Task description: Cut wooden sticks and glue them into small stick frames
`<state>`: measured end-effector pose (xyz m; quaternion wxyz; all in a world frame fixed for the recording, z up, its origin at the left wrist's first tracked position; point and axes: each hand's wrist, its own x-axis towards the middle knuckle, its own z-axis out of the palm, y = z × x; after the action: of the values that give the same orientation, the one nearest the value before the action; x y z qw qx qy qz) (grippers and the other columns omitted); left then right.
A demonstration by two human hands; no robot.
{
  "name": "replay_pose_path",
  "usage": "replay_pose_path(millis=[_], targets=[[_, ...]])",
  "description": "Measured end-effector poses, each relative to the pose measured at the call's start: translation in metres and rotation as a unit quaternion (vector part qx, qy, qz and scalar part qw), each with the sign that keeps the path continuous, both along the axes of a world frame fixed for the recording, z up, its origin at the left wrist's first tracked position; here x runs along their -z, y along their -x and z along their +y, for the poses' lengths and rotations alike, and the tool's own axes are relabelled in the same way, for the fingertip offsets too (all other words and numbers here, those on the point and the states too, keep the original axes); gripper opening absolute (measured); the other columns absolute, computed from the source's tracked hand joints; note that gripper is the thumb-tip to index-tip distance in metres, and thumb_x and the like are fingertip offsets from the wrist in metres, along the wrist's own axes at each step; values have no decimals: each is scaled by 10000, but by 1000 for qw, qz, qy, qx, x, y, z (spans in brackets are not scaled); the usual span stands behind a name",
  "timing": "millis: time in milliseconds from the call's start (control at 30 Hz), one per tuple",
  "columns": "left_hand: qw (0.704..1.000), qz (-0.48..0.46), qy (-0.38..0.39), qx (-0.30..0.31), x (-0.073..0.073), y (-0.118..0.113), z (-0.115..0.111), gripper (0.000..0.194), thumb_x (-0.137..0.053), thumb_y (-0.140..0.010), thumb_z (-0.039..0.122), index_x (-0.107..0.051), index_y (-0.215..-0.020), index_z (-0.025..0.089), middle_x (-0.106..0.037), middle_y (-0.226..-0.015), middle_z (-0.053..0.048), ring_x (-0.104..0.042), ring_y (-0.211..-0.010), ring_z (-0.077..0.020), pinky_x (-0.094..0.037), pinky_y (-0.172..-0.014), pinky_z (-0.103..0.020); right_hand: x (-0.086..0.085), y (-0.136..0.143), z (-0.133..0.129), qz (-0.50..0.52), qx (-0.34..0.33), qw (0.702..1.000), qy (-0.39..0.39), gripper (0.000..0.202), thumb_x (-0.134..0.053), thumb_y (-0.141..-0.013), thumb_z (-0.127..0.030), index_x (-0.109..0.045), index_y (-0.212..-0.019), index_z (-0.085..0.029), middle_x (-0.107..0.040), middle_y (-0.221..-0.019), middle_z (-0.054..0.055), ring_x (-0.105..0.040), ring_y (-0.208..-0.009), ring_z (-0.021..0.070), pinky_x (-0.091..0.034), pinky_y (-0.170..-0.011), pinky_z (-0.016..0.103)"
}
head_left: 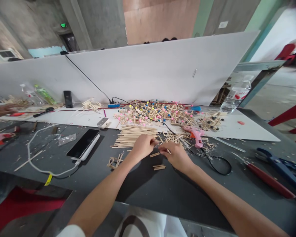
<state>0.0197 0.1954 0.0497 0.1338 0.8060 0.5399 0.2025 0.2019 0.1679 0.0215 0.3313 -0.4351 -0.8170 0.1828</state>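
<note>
My left hand [143,144] is over the right end of a bundle of long wooden sticks [125,135], its fingers curled together. What they hold, if anything, I cannot make out. Close beside it, my right hand [177,155] is closed with a short wooden stick [168,151] showing between the fingers. Just beyond both hands lies a loose heap of short stick pieces [175,137]. Some cut pieces [159,167] rest on the dark table in front of my hands. A small frame of glued sticks [115,161] sits left of my left forearm.
A pink glue gun [198,140] with its black cord lies right of my hands. Farther right are red-handled pliers [268,179] and blue-handled cutters [281,168]. Behind is a heap of ball-tipped sticks [153,112]. A phone [84,144] with cable lies left; another person's hand [5,110] shows far left.
</note>
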Motion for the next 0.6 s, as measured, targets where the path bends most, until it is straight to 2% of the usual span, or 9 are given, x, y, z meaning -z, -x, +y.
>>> replay_pose_path(millis=[167,300,433,600], targets=[[997,53,45,19,-2,0,-5,129,-636,-807,233,-727,-743,169,-699,-690,-59,-624,-659,-178,-398,-606,-255,-7,-3,0,51,9,996,77,133,-608,-811,-164,-706,-876,-226,-748,-814,10,-690,-752,180,-488,-711,273],[996,55,63,36,-5,1,-9,115,-625,-790,203,-735,-767,177,-717,-739,-66,-638,-689,-183,-428,-634,-259,-10,-5,0,34,8,997,62,135,-577,-815,-166,-694,-856,-218,-748,-846,27,-688,-795,188,-480,-717,270],[994,56,72,62,-7,1,-10,144,-609,-766,152,-744,-814,173,-729,-780,-69,-647,-713,-184,-449,-652,-260,-2,-5,2,35,1,998,58,249,-495,-772,-67,-688,-846,-205,-749,-859,34,-691,-808,181,-491,-740,263],[992,47,77,86,-5,3,-8,192,-585,-745,100,-744,-826,171,-738,-794,-54,-655,-734,-177,-451,-657,-254,2,-3,3,34,14,998,49,283,-492,-740,-54,-708,-840,-208,-753,-858,26,-695,-811,181,-508,-749,266]])
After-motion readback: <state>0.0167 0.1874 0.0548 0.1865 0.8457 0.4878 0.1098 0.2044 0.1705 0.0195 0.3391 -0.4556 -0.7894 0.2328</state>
